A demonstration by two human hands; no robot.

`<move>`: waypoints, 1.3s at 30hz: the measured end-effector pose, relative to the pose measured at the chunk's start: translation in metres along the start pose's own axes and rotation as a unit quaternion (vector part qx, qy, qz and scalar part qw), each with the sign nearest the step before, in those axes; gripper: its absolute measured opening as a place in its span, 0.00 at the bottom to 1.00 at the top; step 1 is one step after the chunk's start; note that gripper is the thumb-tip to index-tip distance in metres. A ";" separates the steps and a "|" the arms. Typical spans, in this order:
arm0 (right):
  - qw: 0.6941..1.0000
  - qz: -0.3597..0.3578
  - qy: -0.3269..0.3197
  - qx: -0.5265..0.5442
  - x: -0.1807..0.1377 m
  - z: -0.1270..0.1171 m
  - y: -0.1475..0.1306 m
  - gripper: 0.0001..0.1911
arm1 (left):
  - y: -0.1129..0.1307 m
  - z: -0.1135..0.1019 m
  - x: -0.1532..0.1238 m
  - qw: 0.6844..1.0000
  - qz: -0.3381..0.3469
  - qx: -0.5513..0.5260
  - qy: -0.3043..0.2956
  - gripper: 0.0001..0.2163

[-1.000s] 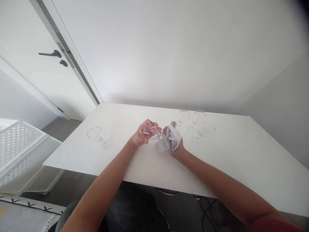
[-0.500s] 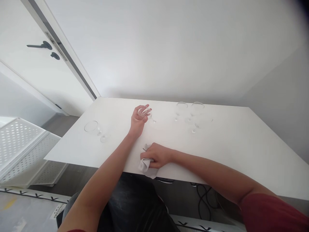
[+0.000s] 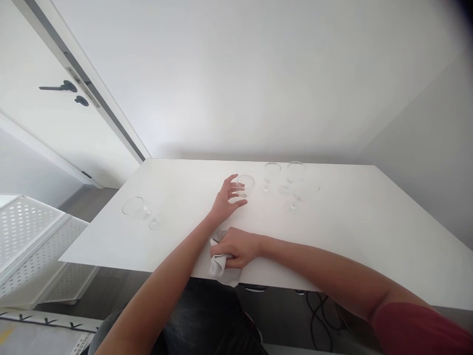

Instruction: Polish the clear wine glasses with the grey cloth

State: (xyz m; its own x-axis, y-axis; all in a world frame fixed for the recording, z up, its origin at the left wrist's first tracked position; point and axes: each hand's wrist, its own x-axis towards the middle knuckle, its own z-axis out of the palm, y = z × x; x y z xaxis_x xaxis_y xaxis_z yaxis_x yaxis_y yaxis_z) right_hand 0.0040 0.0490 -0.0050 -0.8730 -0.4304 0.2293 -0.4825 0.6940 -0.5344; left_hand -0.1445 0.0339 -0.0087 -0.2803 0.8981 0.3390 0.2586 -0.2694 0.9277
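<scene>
A clear stemmed glass stands upright on the white table near the middle. My left hand is beside it on the left, with fingers and thumb spread; some fingertips overlap the bowl, and whether they touch it I cannot tell. Closer to the front edge, my right hand is closed around a pale cloth, part of which hangs at the table edge. To the right are several more clear glasses, among them one stemmed glass and a larger one.
Another stemmed glass is at the table's left side. White perforated racks stand on the floor at left, below a door with a dark handle. A wall runs behind the table, and black cables hang underneath.
My left hand moved right with the glass, set it upright near the others and opened its fingers. My right hand still holds the cloth. The camera view tilted slightly.
</scene>
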 end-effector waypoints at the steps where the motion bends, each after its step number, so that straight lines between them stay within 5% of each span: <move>1: 1.000 0.001 -0.003 0.000 0.000 0.000 0.000 0.05 | 0.001 0.002 -0.001 0.998 -0.006 0.063 0.019 0.39; 4: 1.000 0.002 -0.009 0.000 0.001 0.000 0.000 0.04 | 0.003 0.008 -0.003 0.975 -0.023 0.217 0.036 0.25; 6: 1.000 0.005 -0.011 0.006 0.001 0.000 0.001 0.03 | 0.003 0.010 -0.002 0.963 -0.019 0.269 0.000 0.15; 12: 1.000 0.001 0.001 0.023 0.002 -0.001 -0.001 0.03 | 0.004 0.018 -0.001 0.927 0.047 0.353 -0.115 0.05; 25: 1.000 0.004 0.003 0.026 0.002 -0.004 -0.002 0.06 | 0.010 0.025 0.001 0.877 0.136 0.371 -0.273 0.17; 39: 1.000 0.001 -0.009 0.024 0.003 -0.004 -0.002 0.07 | 0.003 0.026 0.006 0.875 0.133 0.346 -0.312 0.21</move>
State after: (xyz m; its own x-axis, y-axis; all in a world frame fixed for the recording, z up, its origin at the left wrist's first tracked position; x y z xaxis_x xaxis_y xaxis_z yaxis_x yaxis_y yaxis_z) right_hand 0.0017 0.0488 0.0003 -0.8721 -0.4400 0.2142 -0.4769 0.6660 -0.5735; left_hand -0.1218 0.0475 -0.0083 0.3789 0.9085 0.1761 0.7955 -0.4170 0.4396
